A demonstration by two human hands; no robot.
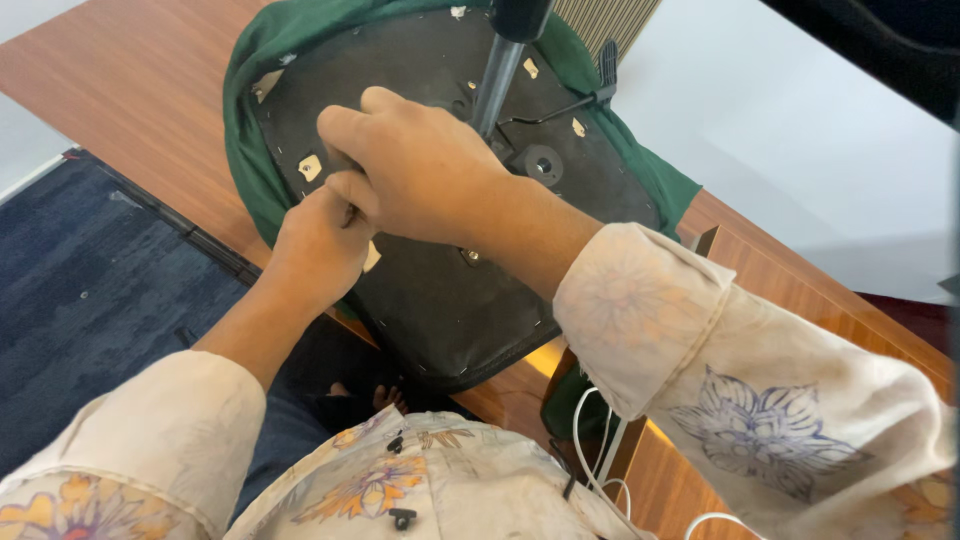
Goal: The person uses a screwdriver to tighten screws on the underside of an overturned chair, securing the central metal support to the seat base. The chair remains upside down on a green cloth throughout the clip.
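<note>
An upturned office chair seat (440,290) lies on a wooden table (120,90), its black underside facing me and green fabric (245,110) wrapped round the rim. A metal column (497,85) rises from the seat's middle. My right hand (420,165) rests curled on the black underside near the column's base. My left hand (318,245) is closed just under it, pressed to the underside; what it pinches is hidden. Small pale patches and staples dot the black cover.
A black lever (590,90) sticks out beside the column. Dark blue carpet (90,290) lies to the left below the table edge. White cables (590,440) hang near my lap. A pale floor stretches at the upper right.
</note>
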